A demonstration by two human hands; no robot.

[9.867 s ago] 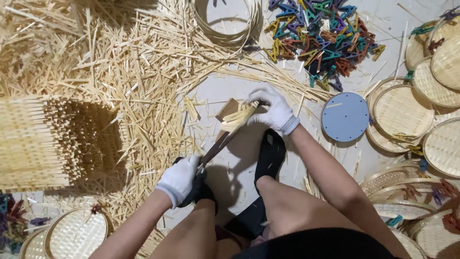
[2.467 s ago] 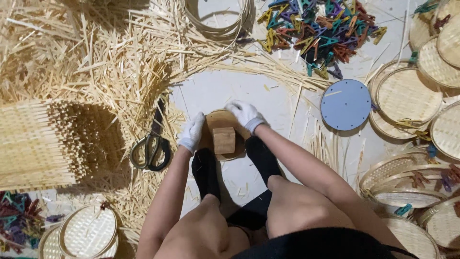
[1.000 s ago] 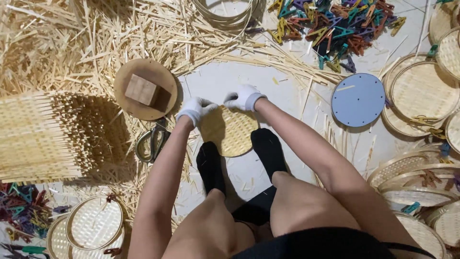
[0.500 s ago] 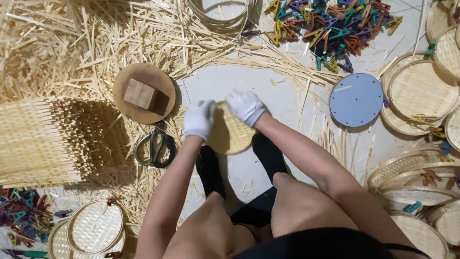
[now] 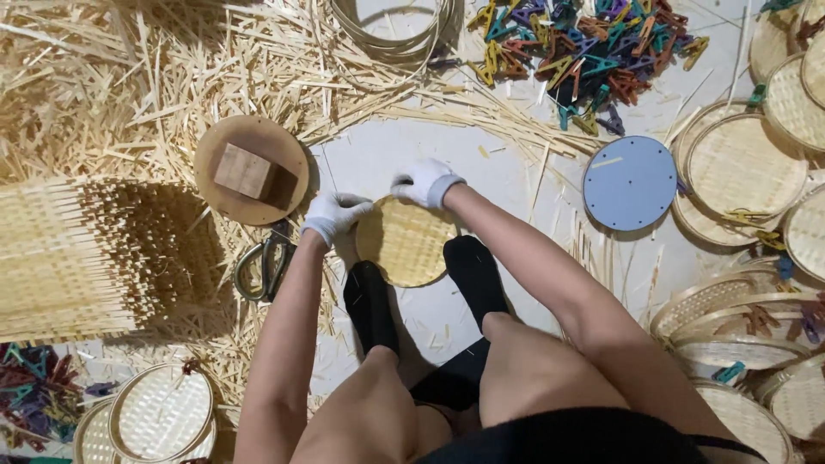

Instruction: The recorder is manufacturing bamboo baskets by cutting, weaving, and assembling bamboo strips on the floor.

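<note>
Both gloved hands pinch the round woven bamboo disc (image 5: pixel 406 242) lying on the floor (image 5: pixel 507 185) between the black-socked feet: left hand (image 5: pixel 333 215) closed on its left edge, right hand (image 5: pixel 424 181) on its top rim. Even grip on both sides should keep the weave flat; scissors (image 5: pixel 266 266) lie just left of the disc.

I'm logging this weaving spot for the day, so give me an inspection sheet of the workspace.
Surface: pale floor, bare patch in front of the feet.
Job's things: round woven bamboo disc, held at its upper rim by left hand and right hand, both white-gloved.
Clutter: bamboo strips, scissors, wooden disc with block, coloured clips, blue disc, finished trays.
Fingers: gripping the disc.
Cables: nothing seen.
Surroundings: woven mat.
</note>
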